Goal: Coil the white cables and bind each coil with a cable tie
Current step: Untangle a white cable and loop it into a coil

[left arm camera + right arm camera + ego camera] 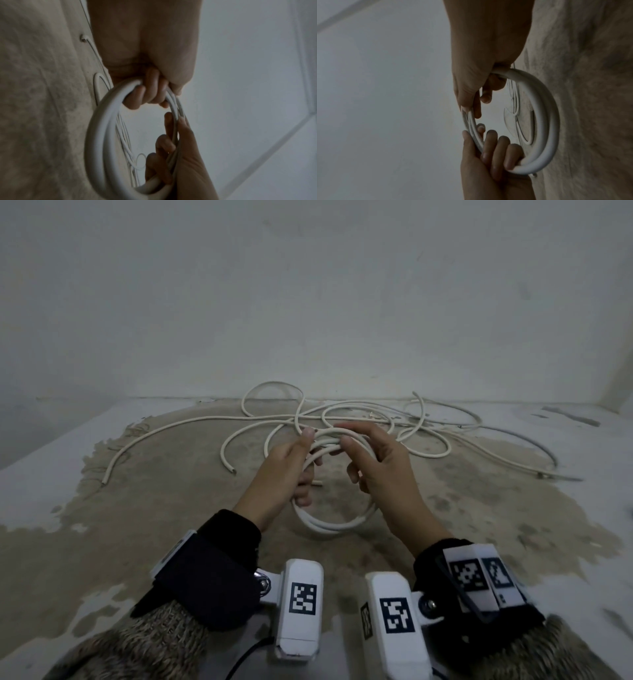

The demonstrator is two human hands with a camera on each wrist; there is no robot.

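Fingers [145, 94] of the left hand [281, 470] curl round one side of the coil [334, 523], thumb laid along its top; fingers [485, 93] of the right hand [380, 470] wrap the opposite side, thumb pressed on the turns. Both hands hold the coil at frame centre in the head view, above the floor [137, 508], a stained, patchy surface filling the lower half. A pale wall [308, 285] fills the upper half. Loose cables [370, 419] lie tangled on the floor just above the hands, spreading to the centre right; one long strand [164, 433] runs out to the left, its cut end lying on the floor. In the left wrist view the coil [101, 135] shows as several stacked white turns, a ring open at the middle. In the right wrist view the coil [546, 121] arcs to the right between the two hands. Wrist cameras [301, 604] with black-and-white markers sit at lower centre of the head view, by dark cuffs [212, 570].
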